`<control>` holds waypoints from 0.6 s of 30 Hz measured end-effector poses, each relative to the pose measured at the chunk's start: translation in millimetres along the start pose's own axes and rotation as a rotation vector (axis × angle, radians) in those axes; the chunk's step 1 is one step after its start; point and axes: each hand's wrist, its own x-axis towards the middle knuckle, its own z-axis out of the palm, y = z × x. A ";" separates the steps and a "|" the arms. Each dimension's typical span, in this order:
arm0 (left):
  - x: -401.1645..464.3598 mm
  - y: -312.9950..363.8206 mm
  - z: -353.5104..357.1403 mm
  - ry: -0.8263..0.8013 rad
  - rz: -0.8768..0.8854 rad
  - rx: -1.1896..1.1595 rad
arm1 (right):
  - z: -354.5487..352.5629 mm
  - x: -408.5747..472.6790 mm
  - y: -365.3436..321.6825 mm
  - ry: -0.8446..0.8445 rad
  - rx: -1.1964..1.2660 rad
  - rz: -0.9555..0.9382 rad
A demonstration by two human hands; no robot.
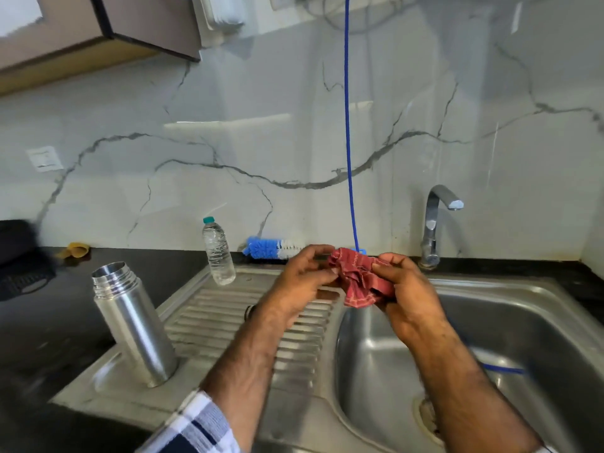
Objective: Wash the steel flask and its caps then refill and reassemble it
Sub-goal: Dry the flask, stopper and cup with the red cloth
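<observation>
Steel flask [134, 325] stands uncapped and upright on the sink's [510, 308] drainboard, left of the basin. Right of it, above the basin's left rim, the left hand [304, 282] and right hand [405, 289] both pinch a crumpled red cloth [359, 276].

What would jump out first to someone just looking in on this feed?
Both hands, left hand and right hand, bunch a red cloth above the sink basin. Left of them the uncapped steel flask stands on the drainboard's corner, with a clear water bottle behind. A blue cord hangs down the marble wall.
</observation>
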 end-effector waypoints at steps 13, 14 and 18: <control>-16.0 -31.6 77.6 0.194 -0.101 -0.171 | -55.3 -56.9 -31.2 -0.419 -0.798 -0.043; -16.1 -32.8 76.2 0.227 -0.085 -0.142 | -54.2 -55.2 -28.2 -0.410 -0.855 -0.071; -18.4 -30.8 76.6 0.286 -0.186 -0.140 | -61.0 -50.3 -14.2 -0.363 -0.753 -0.033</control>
